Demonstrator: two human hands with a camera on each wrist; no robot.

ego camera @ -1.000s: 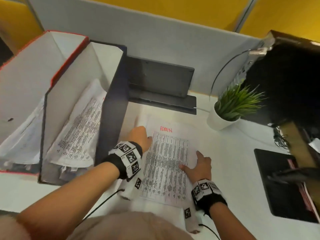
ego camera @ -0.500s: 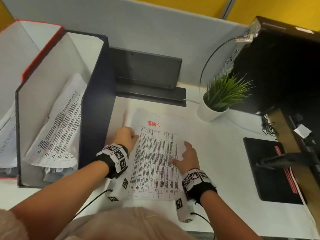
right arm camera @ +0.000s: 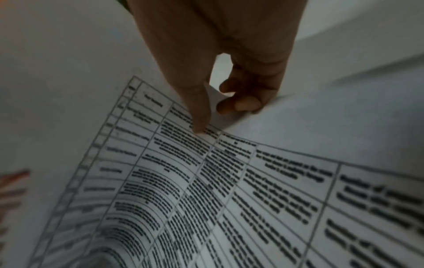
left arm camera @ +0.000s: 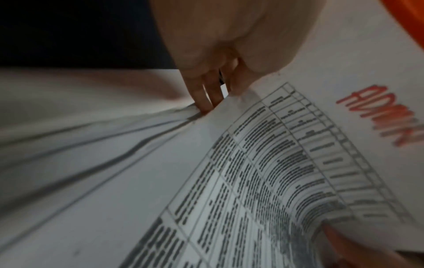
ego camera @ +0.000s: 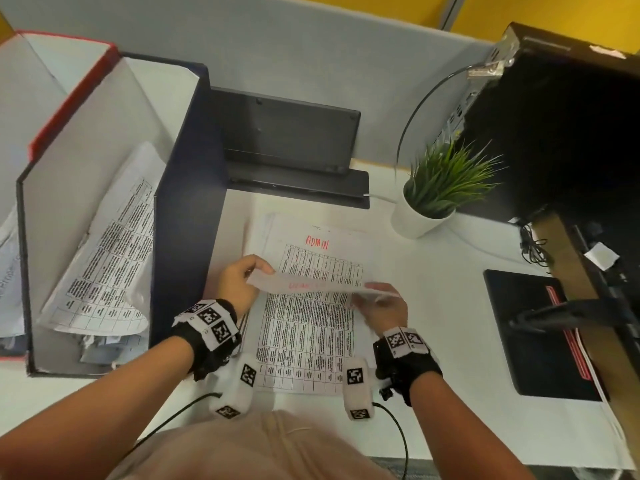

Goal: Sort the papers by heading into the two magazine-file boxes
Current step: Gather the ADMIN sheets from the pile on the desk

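Note:
A stack of printed table sheets (ego camera: 304, 344) lies on the white desk in front of me. My left hand (ego camera: 259, 271) and right hand (ego camera: 370, 292) each pinch a far corner of the top sheet (ego camera: 311, 285), whose far edge is curled up off the stack; a red heading shows faintly through it. The sheet beneath (ego camera: 317, 242) is headed ADMIN in red. In the left wrist view my left hand (left arm camera: 220, 98) pinches a corner beside a red ADMIN heading (left arm camera: 380, 116). My right hand (right arm camera: 213, 112) pinches the other corner. The navy file box (ego camera: 183, 202) holds papers (ego camera: 104, 265); the red-edged box (ego camera: 69, 95) stands left of it.
A black stand (ego camera: 287, 147) sits behind the stack against the grey partition. A potted plant (ego camera: 436, 188) stands to the right of the papers. Further right are a black computer case (ego camera: 554, 133) and a black pad (ego camera: 533, 341).
Both hands lay flat on the top sheet before; now they pinch its far corners and have lifted that edge, uncovering another ADMIN sheet below.

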